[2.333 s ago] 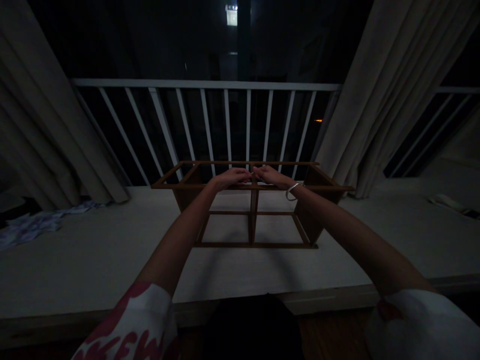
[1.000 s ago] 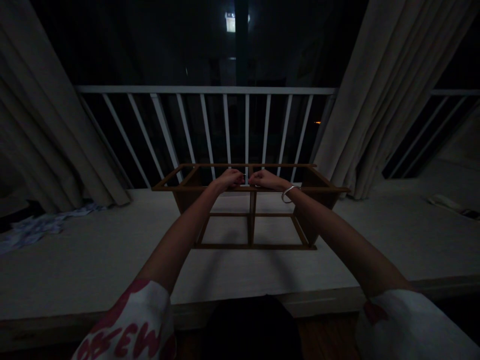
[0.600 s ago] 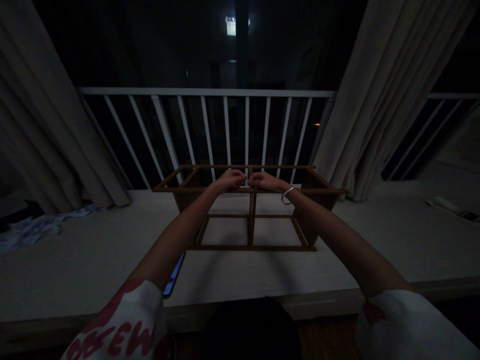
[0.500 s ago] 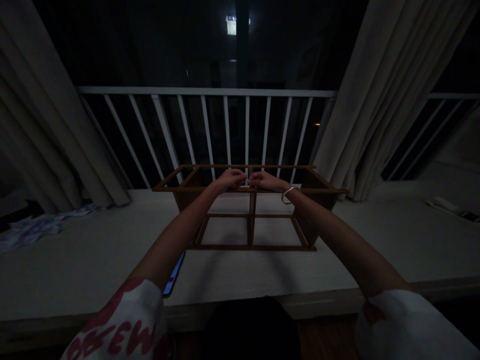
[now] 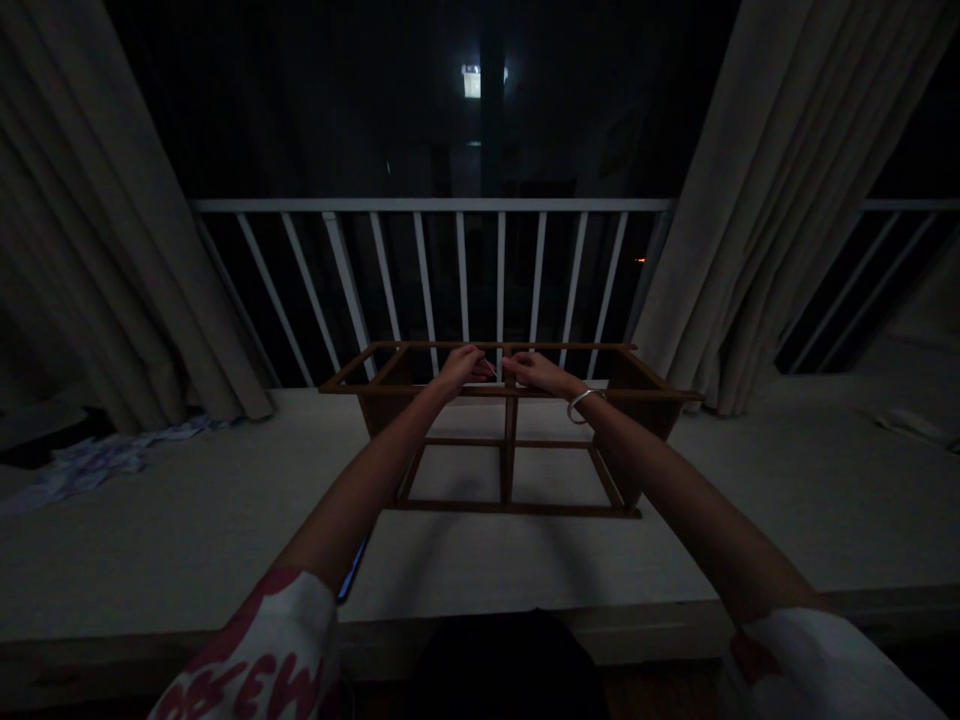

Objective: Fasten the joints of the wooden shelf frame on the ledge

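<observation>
Found open wooden frame (image 5: 509, 450) standing mid-scene on pale ledge (image 5: 247, 530), on near side of white railing (image 5: 435, 206). Observed left hand (image 5: 461, 370) at the frame's upper bars, close to its middle, with thin pale item (image 5: 490, 367) pinched at the fingertips and directed towards right hand (image 5: 538, 371). Noted right hand just beside, to the right, fingers drawn together, metal bangle (image 5: 585, 406) at its wrist; cannot tell if empty or grasping, owing to dim light. Recorded phone (image 5: 355, 568) on ledge, near and left, partly hidden; patterned papers (image 5: 97, 465) farther left; beige curtains (image 5: 120, 230) at both sides.
</observation>
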A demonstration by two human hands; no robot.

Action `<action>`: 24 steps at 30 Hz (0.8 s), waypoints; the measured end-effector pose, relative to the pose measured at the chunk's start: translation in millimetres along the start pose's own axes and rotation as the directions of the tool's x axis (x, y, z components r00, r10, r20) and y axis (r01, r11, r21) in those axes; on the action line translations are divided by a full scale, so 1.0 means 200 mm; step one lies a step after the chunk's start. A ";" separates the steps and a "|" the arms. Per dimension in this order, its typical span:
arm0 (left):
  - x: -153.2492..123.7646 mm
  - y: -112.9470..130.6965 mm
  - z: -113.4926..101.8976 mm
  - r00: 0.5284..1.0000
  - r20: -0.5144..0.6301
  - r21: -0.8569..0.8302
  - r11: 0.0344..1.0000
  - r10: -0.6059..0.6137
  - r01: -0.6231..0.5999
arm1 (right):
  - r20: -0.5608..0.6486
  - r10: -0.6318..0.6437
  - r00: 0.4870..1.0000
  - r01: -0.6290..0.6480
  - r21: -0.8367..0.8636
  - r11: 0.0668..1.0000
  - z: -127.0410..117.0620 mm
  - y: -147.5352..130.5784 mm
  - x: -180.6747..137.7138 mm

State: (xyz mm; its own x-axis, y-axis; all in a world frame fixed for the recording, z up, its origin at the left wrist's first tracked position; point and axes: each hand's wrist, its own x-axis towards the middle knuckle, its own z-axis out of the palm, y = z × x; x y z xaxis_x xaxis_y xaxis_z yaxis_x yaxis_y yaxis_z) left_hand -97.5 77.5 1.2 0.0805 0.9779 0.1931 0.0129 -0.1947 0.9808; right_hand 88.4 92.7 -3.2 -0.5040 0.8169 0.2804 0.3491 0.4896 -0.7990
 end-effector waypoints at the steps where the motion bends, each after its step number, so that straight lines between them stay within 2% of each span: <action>1: -0.01 0.01 0.00 1.000 -0.005 0.000 1.000 -0.003 0.003 | 0.000 0.019 1.000 -0.019 0.015 1.000 0.00 0.00 0.00; 6: -0.07 0.05 0.00 0.999 -0.005 -0.018 0.999 0.032 -0.032 | -0.018 0.052 0.998 -0.052 0.004 0.999 0.00 0.01 0.00; 11: -0.17 0.07 -0.11 0.998 -0.028 -0.027 0.998 0.048 -0.048 | -0.022 0.042 0.999 -0.042 -0.015 0.999 0.00 -0.01 -0.02; 15: -0.29 0.08 -0.29 0.995 -0.033 0.010 0.995 0.095 -0.094 | 0.068 0.040 0.997 -0.039 -0.017 0.999 -0.01 -0.04 -0.05; 17: -0.34 0.10 -0.41 0.989 -0.078 0.051 0.991 0.128 -0.125 | 0.100 0.042 0.994 -0.041 -0.018 0.999 0.00 -0.05 -0.05; 21: -0.42 0.17 -0.67 0.953 -0.241 0.137 0.979 0.183 -0.154 | 0.086 0.065 0.994 -0.061 -0.045 0.997 0.00 -0.05 -0.05; 24: -0.48 0.19 -0.81 0.877 -0.431 0.182 0.972 0.214 -0.147 | 0.095 0.067 0.993 -0.066 -0.021 0.998 0.01 -0.05 -0.05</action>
State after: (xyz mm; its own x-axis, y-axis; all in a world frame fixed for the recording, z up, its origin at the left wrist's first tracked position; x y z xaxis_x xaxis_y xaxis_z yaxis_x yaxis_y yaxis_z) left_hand -265.9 -10.7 25.5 -0.3564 0.8486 0.3909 0.1817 -0.3474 0.9199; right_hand 88.7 80.1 0.6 -0.5522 0.8153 0.1741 0.3979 0.4413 -0.8043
